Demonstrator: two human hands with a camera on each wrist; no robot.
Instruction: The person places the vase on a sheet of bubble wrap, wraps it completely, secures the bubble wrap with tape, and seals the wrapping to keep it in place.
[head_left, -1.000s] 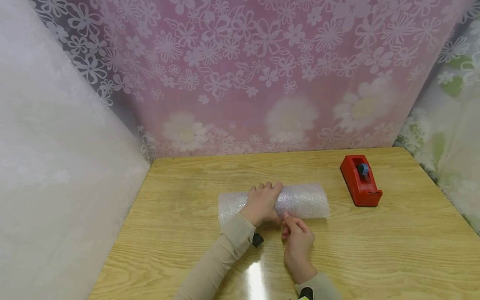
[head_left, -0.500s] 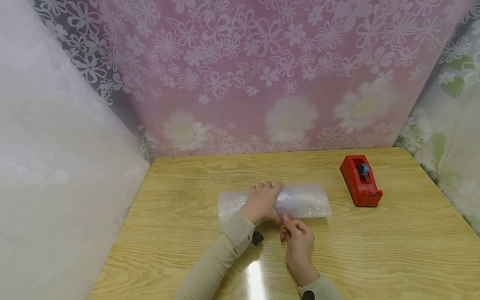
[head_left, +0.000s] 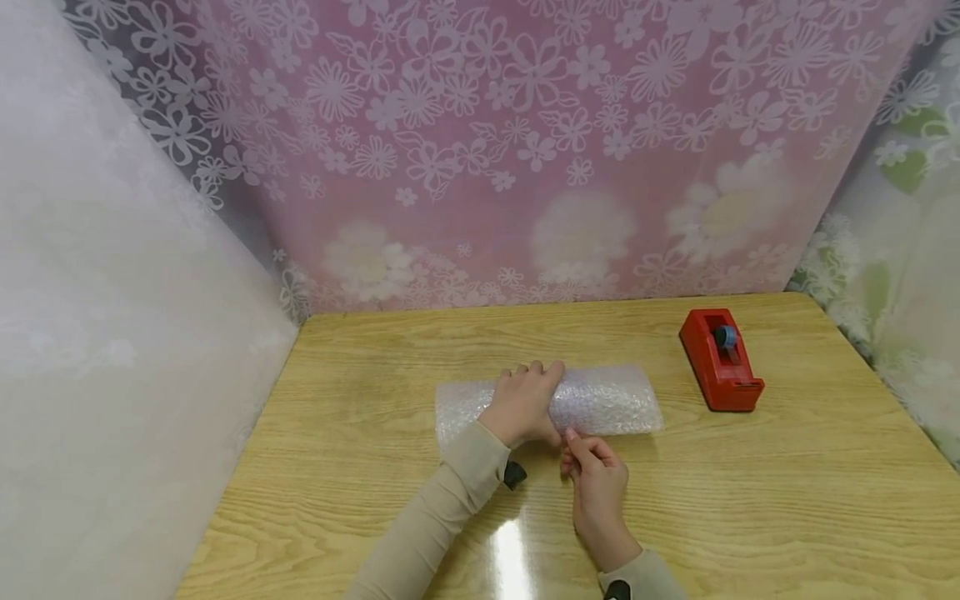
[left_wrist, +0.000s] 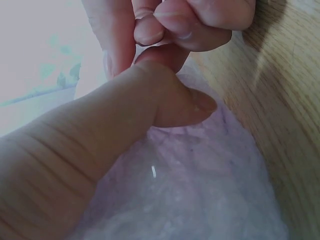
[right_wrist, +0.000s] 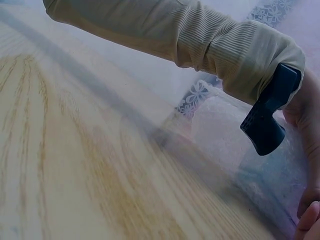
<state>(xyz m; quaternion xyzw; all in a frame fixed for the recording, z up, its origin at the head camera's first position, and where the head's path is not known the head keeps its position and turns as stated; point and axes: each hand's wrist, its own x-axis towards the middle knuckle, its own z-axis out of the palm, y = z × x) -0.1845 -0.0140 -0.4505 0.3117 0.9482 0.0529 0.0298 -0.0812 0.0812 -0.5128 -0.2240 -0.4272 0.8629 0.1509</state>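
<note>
A roll of clear bubble wrap (head_left: 606, 402) lies crosswise on the table, something lilac showing faintly through its layers. Over its middle lies my left hand (head_left: 520, 406), fingers curved across the far side and thumb along the near side, gripping it. In the left wrist view that thumb (left_wrist: 185, 107) presses on the wrap. My right hand (head_left: 598, 483) is at the roll's near edge beside the left thumb, its thumb and curled forefinger pinching the edge of the wrap. The right wrist view shows mostly the left sleeve (right_wrist: 215, 45), with only a fingertip of the right hand.
A red tape dispenser (head_left: 723, 367) with a small blue roll stands at the back right of the wooden table (head_left: 360, 367). A pink flowered curtain (head_left: 465, 150) hangs behind, with pale sheets at both sides. A black wrist camera (right_wrist: 272, 110) sits on the left cuff.
My right wrist has shifted slightly to the right, its fingertips staying at the wrap's near edge. The left hand has kept its grip, and the roll has barely moved.
</note>
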